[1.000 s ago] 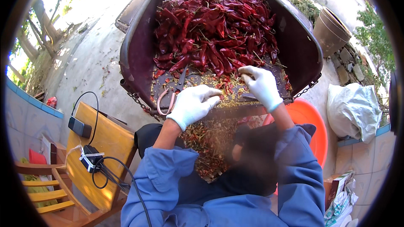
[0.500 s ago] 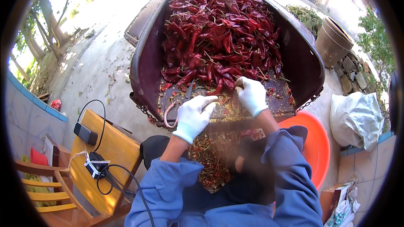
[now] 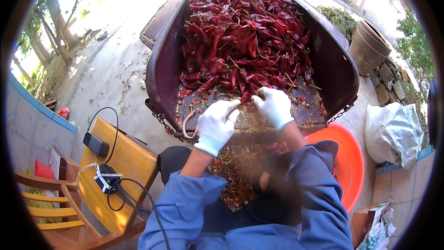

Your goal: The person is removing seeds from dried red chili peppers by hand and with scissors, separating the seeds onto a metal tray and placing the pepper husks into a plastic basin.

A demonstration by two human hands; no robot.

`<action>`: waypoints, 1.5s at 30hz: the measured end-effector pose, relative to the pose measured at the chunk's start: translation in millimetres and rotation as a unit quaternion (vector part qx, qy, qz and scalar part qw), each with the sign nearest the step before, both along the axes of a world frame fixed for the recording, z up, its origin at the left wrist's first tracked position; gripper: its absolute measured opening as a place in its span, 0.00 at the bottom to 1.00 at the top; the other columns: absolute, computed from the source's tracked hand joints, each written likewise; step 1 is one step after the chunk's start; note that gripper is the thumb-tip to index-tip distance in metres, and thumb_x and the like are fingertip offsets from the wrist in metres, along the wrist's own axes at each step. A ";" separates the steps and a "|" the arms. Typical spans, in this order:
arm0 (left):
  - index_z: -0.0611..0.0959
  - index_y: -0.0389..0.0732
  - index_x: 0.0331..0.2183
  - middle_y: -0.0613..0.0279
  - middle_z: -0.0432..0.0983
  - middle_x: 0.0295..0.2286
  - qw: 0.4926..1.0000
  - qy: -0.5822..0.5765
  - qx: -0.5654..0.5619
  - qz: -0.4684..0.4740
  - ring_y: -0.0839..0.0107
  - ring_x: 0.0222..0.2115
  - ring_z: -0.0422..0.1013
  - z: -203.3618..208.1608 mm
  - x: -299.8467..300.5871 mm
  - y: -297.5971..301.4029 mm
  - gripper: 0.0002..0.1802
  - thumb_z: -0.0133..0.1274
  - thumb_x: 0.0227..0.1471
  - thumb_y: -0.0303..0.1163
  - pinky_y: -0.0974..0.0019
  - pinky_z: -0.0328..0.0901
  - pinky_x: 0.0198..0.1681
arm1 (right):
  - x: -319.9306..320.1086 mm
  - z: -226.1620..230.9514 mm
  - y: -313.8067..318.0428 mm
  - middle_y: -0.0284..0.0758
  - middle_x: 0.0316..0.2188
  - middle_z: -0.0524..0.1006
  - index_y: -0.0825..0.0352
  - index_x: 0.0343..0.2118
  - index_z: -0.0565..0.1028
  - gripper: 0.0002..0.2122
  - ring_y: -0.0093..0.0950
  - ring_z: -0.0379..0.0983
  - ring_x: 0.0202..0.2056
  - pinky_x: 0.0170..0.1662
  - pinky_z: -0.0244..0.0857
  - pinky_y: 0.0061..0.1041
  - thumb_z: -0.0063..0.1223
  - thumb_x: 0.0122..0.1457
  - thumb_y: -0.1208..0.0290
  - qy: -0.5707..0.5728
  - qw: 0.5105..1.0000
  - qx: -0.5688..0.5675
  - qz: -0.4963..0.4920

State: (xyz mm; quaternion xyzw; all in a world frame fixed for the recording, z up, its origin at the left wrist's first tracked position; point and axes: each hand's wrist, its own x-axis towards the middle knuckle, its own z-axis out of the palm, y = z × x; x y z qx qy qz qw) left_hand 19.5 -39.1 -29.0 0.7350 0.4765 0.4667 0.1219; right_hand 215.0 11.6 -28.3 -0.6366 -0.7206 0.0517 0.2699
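A heap of dried red chili peppers (image 3: 245,37) fills most of a dark maroon metal cart bed (image 3: 335,71). At its near edge my left hand (image 3: 216,124), in a white glove, pinches one red chili pepper (image 3: 245,97) at the fingertips. My right hand (image 3: 274,107), also gloved, is just to the right with thumb and forefinger pressed together beside that pepper. Whatever is between the right fingertips is too small to make out. A tool with a pink curved handle (image 3: 186,125) lies by my left hand, partly hidden.
An orange-red basin (image 3: 355,176) stands at the right, partly behind my right arm. Stems and scraps (image 3: 236,176) lie below the cart's edge. On the left, a wooden stool (image 3: 125,157) carries black adapters and cables. A white sack (image 3: 393,132) sits at far right.
My right hand has come slightly lower and closer to my left fingertips, where a red pepper now shows. The whole view has shifted a little.
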 end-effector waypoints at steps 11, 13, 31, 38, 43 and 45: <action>0.77 0.37 0.54 0.52 0.75 0.51 0.985 -0.035 -0.043 -0.161 0.65 0.45 0.76 5.0 2.8 -4.4 0.30 0.64 0.48 0.29 0.65 0.71 0.48 | 2.3 38.1 -50.2 0.25 0.13 0.68 0.66 0.40 0.79 0.17 0.12 0.59 0.12 0.16 0.50 0.15 0.56 0.63 0.54 0.469 0.809 -0.334 0.116; 0.76 0.36 0.54 0.51 0.76 0.48 0.986 -0.033 -0.037 -0.160 0.65 0.45 0.76 2.9 0.3 -4.4 0.29 0.63 0.50 0.30 0.65 0.69 0.50 | -1.4 42.8 -56.1 0.27 0.15 0.70 0.66 0.42 0.79 0.15 0.14 0.62 0.14 0.18 0.54 0.16 0.53 0.65 0.57 0.443 0.833 -0.313 0.107; 0.83 0.47 0.46 0.59 0.80 0.30 0.987 0.154 -0.040 -0.010 0.59 0.29 0.78 -3.2 -4.1 -16.9 0.19 0.61 0.49 0.35 0.59 0.71 0.31 | -32.3 11.6 -72.3 0.40 0.29 0.81 0.64 0.37 0.82 0.09 0.34 0.80 0.30 0.33 0.72 0.28 0.65 0.52 0.69 0.256 0.953 0.076 0.143; 0.83 0.46 0.44 0.61 0.78 0.28 0.978 0.186 0.063 -0.070 0.60 0.28 0.75 6.1 -14.6 -12.3 0.19 0.60 0.49 0.38 0.58 0.68 0.31 | -32.0 12.2 -73.1 0.41 0.26 0.80 0.66 0.32 0.81 0.06 0.34 0.79 0.26 0.31 0.71 0.28 0.64 0.53 0.71 0.178 0.968 0.099 0.146; 0.84 0.42 0.38 0.57 0.77 0.25 0.987 0.144 0.021 -0.064 0.57 0.26 0.75 -4.2 -14.1 -16.6 0.15 0.57 0.57 0.43 0.59 0.68 0.31 | -32.7 19.0 -71.5 0.32 0.18 0.77 0.69 0.33 0.80 0.07 0.21 0.72 0.17 0.22 0.64 0.22 0.59 0.59 0.70 0.418 0.897 -0.099 0.108; 0.85 0.40 0.37 0.57 0.78 0.26 0.993 0.090 0.022 -0.071 0.57 0.27 0.75 -3.6 -10.5 -16.6 0.14 0.57 0.56 0.41 0.59 0.68 0.31 | -32.8 26.2 -72.6 0.28 0.18 0.76 0.69 0.34 0.79 0.08 0.16 0.68 0.17 0.21 0.61 0.17 0.56 0.63 0.68 0.525 0.821 -0.214 0.074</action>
